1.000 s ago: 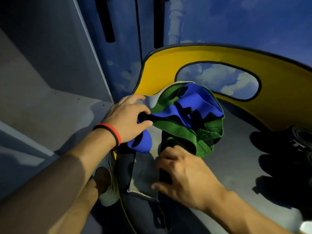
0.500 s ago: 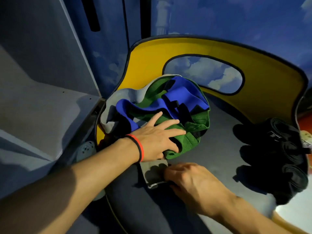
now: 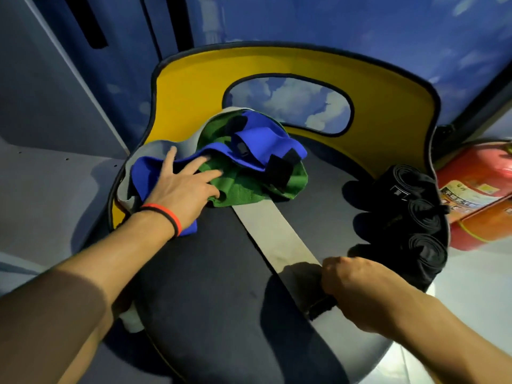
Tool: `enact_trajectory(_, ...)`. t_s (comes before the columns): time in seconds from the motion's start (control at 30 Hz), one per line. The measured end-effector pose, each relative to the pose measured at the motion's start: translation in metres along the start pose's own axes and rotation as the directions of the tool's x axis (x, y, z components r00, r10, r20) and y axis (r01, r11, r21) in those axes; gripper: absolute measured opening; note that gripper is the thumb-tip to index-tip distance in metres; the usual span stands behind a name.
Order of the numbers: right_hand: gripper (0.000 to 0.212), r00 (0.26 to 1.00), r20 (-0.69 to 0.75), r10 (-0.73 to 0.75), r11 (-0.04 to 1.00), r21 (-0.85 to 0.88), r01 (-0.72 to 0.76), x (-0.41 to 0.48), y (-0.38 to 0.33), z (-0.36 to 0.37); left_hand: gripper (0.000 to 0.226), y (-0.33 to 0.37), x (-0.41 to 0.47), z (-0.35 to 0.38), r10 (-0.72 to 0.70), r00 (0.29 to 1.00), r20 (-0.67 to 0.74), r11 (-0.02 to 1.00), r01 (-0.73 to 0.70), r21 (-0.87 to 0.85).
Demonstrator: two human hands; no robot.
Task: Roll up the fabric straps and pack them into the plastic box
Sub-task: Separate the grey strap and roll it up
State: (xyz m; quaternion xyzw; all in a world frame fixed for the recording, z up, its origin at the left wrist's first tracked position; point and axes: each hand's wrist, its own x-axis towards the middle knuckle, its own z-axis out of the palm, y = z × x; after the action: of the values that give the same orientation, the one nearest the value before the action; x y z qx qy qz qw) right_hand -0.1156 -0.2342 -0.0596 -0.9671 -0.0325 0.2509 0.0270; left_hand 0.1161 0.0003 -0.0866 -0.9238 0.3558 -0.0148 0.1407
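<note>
My left hand (image 3: 182, 189) lies flat, fingers (image 3: 206, 177) spread open, pressing on the heap of fabric straps (image 3: 249, 167) at centre frame: blue, green & grey bands tangled together, w/ black patches on the ends. There's a red-and-black wristband (image 3: 166, 216) on that wrist. My right hand (image 3: 357, 284), lower right of frame, is closed in a fist around the near end of the grey strap (image 3: 274, 234); the strap runs flat & straight from the heap down to that fist, a black tab showing just under it.

Surface: a dark grey padded seat (image 3: 216, 273), rounded front edge, w/ a yellow curved backrest (image 3: 191, 90) edged in black behind the heap; backrest has an oval cutout. Three rolled black straps (image 3: 415, 209) sit in a row along the seat's right edge, touching each other, well apart from the heap.

Room: blue wall w/ painted white clouds (image 3: 332, 20) across the top, grey panels & a grey ledge (image 3: 55, 173) in the left of frame, a red extinguisher (image 3: 476, 187) lying at far right just beyond the rolls. Can't see any plastic box in frame.
</note>
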Motion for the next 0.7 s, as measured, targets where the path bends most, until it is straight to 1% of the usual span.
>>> enact_trajectory(0.1,0.029,0.989,0.145,0.037,0.997,-0.070,-0.027,-0.007,0.003,-0.002,0.034,-0.013,0.002,-0.003,-0.101,0.994,0.040,0.995,0.102,-0.019)
enact_trajectory(0.17,0.029,0.980,0.195,0.051,0.996,-0.083,-0.035,-0.007,0.005,-0.007,0.035,-0.019,0.003,-0.004,-0.116,0.991,0.064,0.992,0.118,-0.034)
enact_trajectory(0.23,0.027,0.980,0.193,0.050,0.998,-0.058,-0.039,-0.005,0.009,-0.015,0.039,-0.014,0.003,-0.009,-0.106,0.988,0.110,0.993,0.111,-0.031)
enact_trajectory(0.27,0.026,0.984,0.171,0.045,0.999,-0.019,-0.042,-0.002,0.011,-0.018,0.038,-0.009,0.004,-0.012,-0.098,0.986,0.134,0.994,0.102,-0.027)
enact_trajectory(0.3,0.025,0.992,0.123,0.041,0.998,0.038,-0.046,0.002,0.013,-0.020,0.033,-0.001,0.005,-0.017,-0.089,0.986,0.142,0.996,0.093,-0.017)
enact_trajectory(0.33,0.024,0.998,0.046,0.036,0.995,0.094,-0.040,0.009,0.014,-0.020,0.025,0.006,0.006,-0.022,-0.081,0.990,0.116,0.997,0.083,-0.008)
enact_trajectory(0.37,0.025,0.998,-0.051,0.027,0.992,0.126,-0.021,0.017,0.015,-0.019,0.018,0.013,0.007,-0.026,-0.078,0.996,0.047,0.997,0.079,-0.019)
enact_trajectory(0.4,0.027,0.989,-0.147,0.019,0.990,0.139,0.001,0.027,0.015,-0.015,0.016,0.020,0.007,-0.030,-0.076,0.995,-0.060,0.996,0.073,-0.052)
enact_trajectory(0.43,0.032,0.975,-0.220,0.022,0.988,0.156,0.013,0.037,0.013,-0.011,0.018,0.027,0.008,-0.033,-0.064,0.980,-0.188,0.994,0.046,-0.098)
enact_trajectory(0.47,0.039,0.960,-0.279,0.033,0.982,0.186,0.020,0.046,0.010,-0.007,0.018,0.036,0.010,-0.034,-0.041,0.946,-0.321,0.989,-0.008,-0.149)
enact_trajectory(0.5,0.045,0.946,-0.320,0.052,0.974,0.224,0.022,0.055,0.006,-0.003,0.017,0.045,0.012,-0.035,-0.002,0.907,-0.421,0.979,-0.084,-0.186)
enact_trajectory(0.53,0.050,0.932,-0.357,0.066,0.964,0.264,0.033,0.064,0.002,-0.001,0.023,0.055,0.014,-0.036,0.055,0.888,-0.456,0.969,-0.159,-0.191)
enact_trajectory(0.57,0.054,0.920,-0.384,0.074,0.951,0.304,0.051,0.071,-0.003,0.002,0.039,0.064,0.017,-0.036,0.127,0.896,-0.426,0.961,-0.218,-0.171)
enact_trajectory(0.63,0.060,0.904,-0.421,0.074,0.912,0.396,0.110,0.083,-0.010,0.004,0.075,0.081,0.025,-0.039,0.264,0.916,-0.303,0.947,-0.306,-0.097)
enact_trajectory(0.67,0.059,0.901,-0.428,0.067,0.890,0.434,0.139,0.088,-0.013,0.004,0.085,0.088,0.029,-0.039,0.310,0.916,-0.255,0.939,-0.336,-0.069)
enact_trajectory(0.7,0.054,0.899,-0.434,0.061,0.875,0.456,0.160,0.092,-0.015,0.005,0.087,0.093,0.032,-0.039,0.342,0.916,-0.212,0.932,-0.360,-0.052)
